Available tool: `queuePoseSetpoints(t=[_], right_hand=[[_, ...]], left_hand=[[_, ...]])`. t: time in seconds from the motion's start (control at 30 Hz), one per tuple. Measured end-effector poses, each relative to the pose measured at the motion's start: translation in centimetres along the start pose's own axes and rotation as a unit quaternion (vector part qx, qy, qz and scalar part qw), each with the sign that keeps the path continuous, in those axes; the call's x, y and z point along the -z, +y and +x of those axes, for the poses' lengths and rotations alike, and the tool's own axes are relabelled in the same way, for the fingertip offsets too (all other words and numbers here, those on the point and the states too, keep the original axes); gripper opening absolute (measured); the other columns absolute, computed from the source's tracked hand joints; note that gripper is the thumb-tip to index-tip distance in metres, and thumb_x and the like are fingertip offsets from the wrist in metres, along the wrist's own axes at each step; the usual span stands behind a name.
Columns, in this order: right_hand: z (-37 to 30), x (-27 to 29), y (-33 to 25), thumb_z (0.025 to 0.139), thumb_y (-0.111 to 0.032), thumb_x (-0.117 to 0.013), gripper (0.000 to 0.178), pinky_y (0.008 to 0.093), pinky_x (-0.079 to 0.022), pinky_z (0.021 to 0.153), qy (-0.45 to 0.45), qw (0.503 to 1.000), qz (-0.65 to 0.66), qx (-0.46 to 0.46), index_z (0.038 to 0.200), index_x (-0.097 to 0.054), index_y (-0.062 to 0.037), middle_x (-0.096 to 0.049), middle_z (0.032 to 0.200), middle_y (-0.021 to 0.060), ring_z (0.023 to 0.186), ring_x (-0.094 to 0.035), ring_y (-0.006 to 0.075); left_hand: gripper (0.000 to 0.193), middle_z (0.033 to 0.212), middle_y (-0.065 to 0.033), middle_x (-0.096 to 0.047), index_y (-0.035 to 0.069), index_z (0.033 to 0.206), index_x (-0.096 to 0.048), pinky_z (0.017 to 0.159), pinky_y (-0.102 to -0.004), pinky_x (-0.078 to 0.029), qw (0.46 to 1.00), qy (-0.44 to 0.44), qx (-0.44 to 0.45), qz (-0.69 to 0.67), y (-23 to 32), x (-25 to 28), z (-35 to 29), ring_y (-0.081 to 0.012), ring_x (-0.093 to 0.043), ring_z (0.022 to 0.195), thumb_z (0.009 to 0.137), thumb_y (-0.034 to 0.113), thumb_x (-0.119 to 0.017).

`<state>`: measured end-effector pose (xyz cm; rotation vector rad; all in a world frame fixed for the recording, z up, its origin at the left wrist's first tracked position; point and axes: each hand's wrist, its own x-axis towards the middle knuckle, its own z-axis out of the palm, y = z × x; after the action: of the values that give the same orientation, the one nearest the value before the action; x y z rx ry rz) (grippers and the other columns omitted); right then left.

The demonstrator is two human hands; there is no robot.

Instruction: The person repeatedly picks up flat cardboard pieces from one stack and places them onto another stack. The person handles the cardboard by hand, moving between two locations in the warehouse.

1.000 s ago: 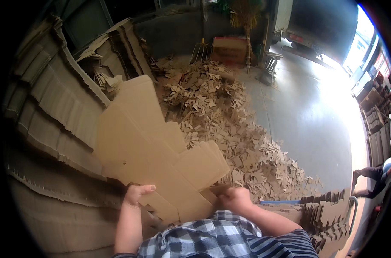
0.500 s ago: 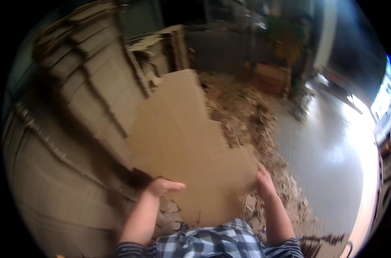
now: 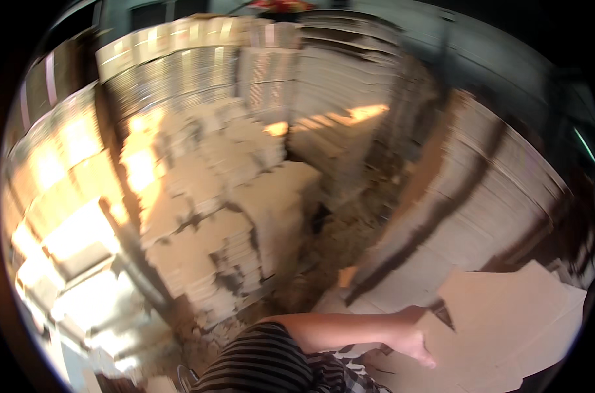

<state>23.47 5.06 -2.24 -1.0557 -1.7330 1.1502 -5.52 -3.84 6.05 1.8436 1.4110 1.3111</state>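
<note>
A flat brown cardboard sheet (image 3: 500,321) with cut, stepped edges and a notch lies at the lower right, in front of me. My left hand (image 3: 412,337) grips its near left edge, with the thumb on top and the other fingers hidden beneath. The bare forearm comes from a striped sleeve at the lower middle. My right hand does not show. Part of the sheet's right side runs toward the dark rim of the picture.
A tall stack of cardboard (image 3: 454,196) rises just beyond the sheet. Shorter piles of cut cardboard (image 3: 205,183) stand left of centre, with bundled stacks (image 3: 179,72) behind. Cardboard scraps (image 3: 350,232) litter the floor between. Bright sunlight falls on stacks at the left.
The view has swung far to the left, bringing other stacks in. The sheet, held in both hands before, now sits at the lower right with the left hand on it. The right hand has left view.
</note>
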Motion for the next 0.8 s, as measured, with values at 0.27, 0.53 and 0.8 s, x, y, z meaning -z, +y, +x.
queuePoseSetpoints(t=[0.27, 0.53, 0.8], right_hand=[[5.3, -16.5, -5.9, 0.083, -0.01, -0.07, 0.03, 0.0346, -0.05, 0.087, -0.463, 0.87, -0.099, 0.136, 0.11, -0.065, 0.0013, -0.065, 0.105, 0.0151, 0.099, -0.06, 0.0227], [1.8, -42.3, -4.8, 0.072, 0.0, -0.067, 0.062, 0.0379, -0.048, 0.09, -0.587, 0.784, 0.194, -0.055, 0.13, -0.045, 0.0014, -0.056, 0.121, 0.0154, 0.11, -0.056, 0.0263], [-2.0, -55.8, -7.9, 0.074, -0.002, -0.067, 0.061, 0.0422, -0.045, 0.094, -0.598, 0.759, 0.215, -0.141, 0.131, -0.045, 0.0008, -0.059, 0.116, 0.0131, 0.106, -0.058, 0.028]], left_hand=[[0.041, 0.101, -0.0084, -0.069, 0.005, 0.109, -0.066, 0.081, -0.0339, -0.052, 0.916, 0.391, 0.085, -0.014, -2.0, 9.8, -23.4, -0.0179, -0.066, 0.089, 0.074, 0.022, -0.079], [0.047, 0.114, -0.0145, -0.063, -0.002, 0.123, -0.054, 0.088, -0.0349, -0.051, 0.647, 0.677, 0.249, -0.248, -4.1, 18.8, -36.9, -0.0231, -0.062, 0.103, 0.083, 0.015, -0.073], [0.08, 0.133, -0.019, -0.049, 0.002, 0.145, -0.028, 0.101, -0.0377, -0.041, 0.691, 0.643, 0.275, -0.183, -5.2, 23.9, -48.8, -0.025, -0.048, 0.123, 0.083, 0.02, -0.074]])
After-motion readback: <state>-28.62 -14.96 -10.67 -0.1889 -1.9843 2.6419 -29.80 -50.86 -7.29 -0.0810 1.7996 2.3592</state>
